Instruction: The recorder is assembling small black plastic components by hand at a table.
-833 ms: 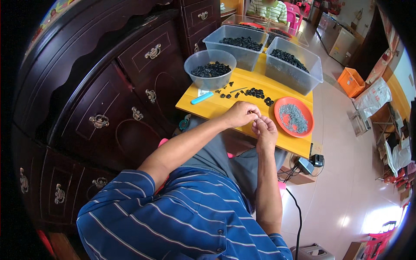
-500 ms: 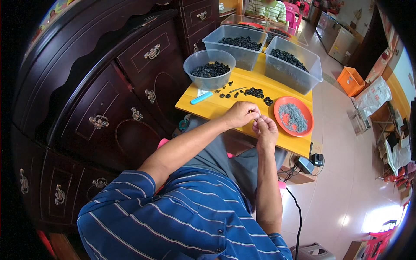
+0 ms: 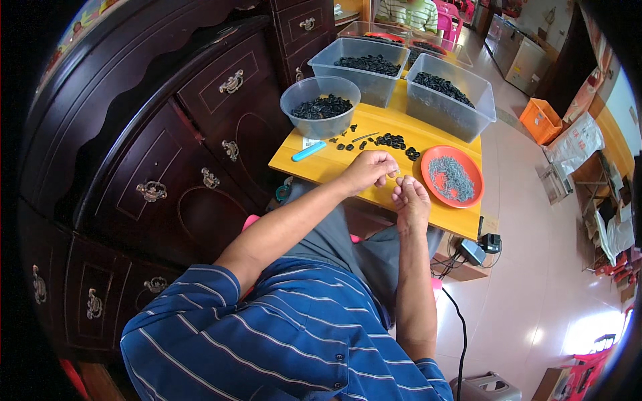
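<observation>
My left hand [image 3: 370, 171] and my right hand [image 3: 412, 202] are raised above the near edge of a yellow table [image 3: 334, 170], fingertips close together. Both are closed in a pinch; what lies between the fingers is too small to make out. Just right of them sits a red plate [image 3: 477, 194] with many small grey pieces [image 3: 453, 177] in it. Beyond my left hand, small black ring-like pieces [image 3: 390, 141] lie loose on the tabletop, with a thin dark stick [image 3: 364, 137] beside them. A light-blue-handled tool [image 3: 309, 151] rests near the left edge.
A round clear bowl [image 3: 287, 110] and two clear bins [image 3: 384, 95] [image 3: 481, 121], all holding black pieces, stand along the far side. Across the table sits another person [image 3: 408, 15]. A dark drawer cabinet [image 3: 200, 134] borders the left. An orange crate [image 3: 540, 120] stands on the floor.
My hands have drawn slightly apart, the left moving a little left and up, the right lower. The plate and loose pieces lie as before.
</observation>
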A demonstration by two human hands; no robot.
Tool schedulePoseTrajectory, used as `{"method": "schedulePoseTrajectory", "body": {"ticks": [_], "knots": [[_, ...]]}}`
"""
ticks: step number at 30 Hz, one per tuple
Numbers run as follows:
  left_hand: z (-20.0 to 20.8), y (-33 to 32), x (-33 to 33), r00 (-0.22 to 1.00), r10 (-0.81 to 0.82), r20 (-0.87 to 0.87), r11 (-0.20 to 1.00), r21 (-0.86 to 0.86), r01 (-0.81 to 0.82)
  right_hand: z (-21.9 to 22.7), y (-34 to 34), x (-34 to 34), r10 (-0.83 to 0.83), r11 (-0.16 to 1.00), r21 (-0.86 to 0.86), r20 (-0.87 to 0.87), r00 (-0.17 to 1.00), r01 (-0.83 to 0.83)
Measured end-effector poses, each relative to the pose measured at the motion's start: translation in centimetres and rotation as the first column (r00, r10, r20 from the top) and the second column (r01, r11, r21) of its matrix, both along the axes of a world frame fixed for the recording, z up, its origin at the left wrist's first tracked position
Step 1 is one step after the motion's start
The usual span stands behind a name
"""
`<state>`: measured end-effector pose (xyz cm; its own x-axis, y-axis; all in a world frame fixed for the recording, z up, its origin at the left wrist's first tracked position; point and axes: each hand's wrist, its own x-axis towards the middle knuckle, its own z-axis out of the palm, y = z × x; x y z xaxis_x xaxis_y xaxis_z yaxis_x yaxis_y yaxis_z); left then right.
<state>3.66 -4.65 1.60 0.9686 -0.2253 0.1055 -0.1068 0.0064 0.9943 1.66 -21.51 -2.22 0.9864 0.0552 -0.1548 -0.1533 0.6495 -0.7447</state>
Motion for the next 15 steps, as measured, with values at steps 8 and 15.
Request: {"method": "schedulePoseTrajectory", "body": {"ticks": [8, 15], "knots": [[0.6, -0.1, -0.2, 0.998, -0.045, -0.041, 0.996, -0.083, 0.041, 0.7, -6.2, 5.3, -0.149, 0.715, -0.61, 0.346, 0.926, 0.343], [1.2, -1.5, -0.7, 1.0, 0.01, 0.029, 0.994, -0.113, -0.007, 2.7, -8.1, 6.2, 0.003, 0.046, -0.827, 0.561, 0.828, 0.561]]}}
